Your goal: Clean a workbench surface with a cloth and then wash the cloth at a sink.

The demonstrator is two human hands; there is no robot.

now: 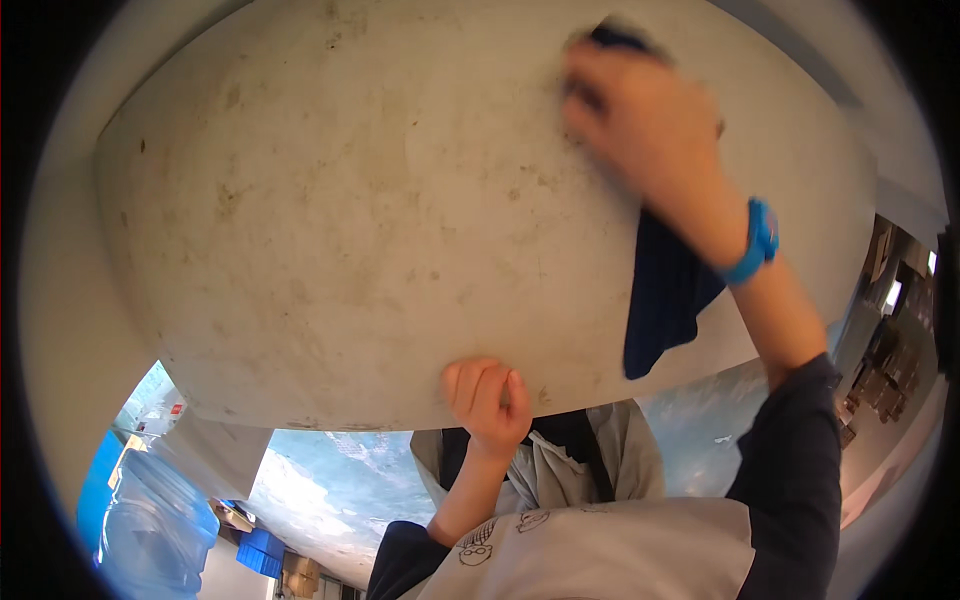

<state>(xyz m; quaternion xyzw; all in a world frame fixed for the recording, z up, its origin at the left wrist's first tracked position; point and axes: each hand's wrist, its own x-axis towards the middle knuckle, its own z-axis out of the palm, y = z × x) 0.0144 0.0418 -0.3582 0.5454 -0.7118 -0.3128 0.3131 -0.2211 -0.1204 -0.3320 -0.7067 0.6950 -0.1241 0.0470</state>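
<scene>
A dark blue cloth (668, 290) is bunched under my right hand (645, 120), which presses it against the far right of a stained, off-white flat surface (400, 220). One end of the cloth trails toward me below the wrist. My right hand is smeared by motion, but its fingers are curled over the cloth. At the near edge of the surface rests my left hand (487, 402), its fingers curled in and nothing visible in them. Brown and grey specks and smudges are spread over the surface, thickest at its left and middle.
Pale walls (60, 270) rise around the surface. At the lower left stand a clear plastic container (155, 525) and a blue box (261, 552). Stacked brown boxes (885, 385) are at the right. A blue-grey floor (335, 490) shows below the near edge.
</scene>
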